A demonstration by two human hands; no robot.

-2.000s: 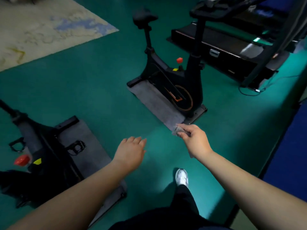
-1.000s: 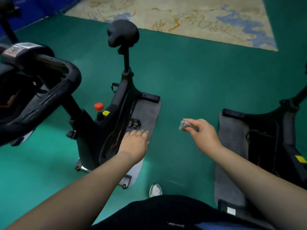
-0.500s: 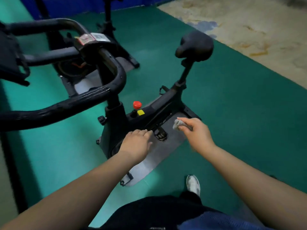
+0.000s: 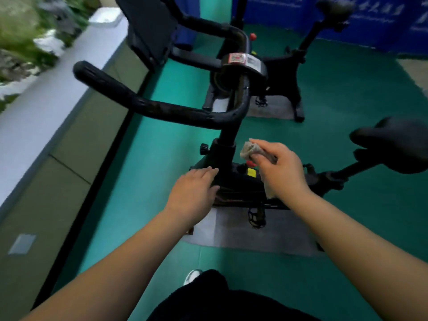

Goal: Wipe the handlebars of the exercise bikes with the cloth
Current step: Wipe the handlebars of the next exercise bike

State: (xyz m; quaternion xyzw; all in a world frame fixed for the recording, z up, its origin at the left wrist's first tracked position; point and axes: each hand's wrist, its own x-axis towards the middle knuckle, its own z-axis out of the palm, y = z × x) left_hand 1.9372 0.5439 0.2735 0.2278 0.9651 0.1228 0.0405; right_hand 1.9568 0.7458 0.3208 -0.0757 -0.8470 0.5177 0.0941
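Pinching the small crumpled grey cloth point(image 4: 249, 150) in the right hand point(image 4: 279, 169) just below the curved black padded handlebar point(image 4: 162, 110), I'd lift and wrap it round the bar, the flat, empty left hand point(image 4: 193, 192) steadying.

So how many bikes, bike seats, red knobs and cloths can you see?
Exercise bikes: 2, the near bike and the far bike
Seats: 2, the near seat and the far seat
Red knobs: 2, one partly hidden behind the right hand, one farther off
Cloths: 1, the cloth
Total: 7
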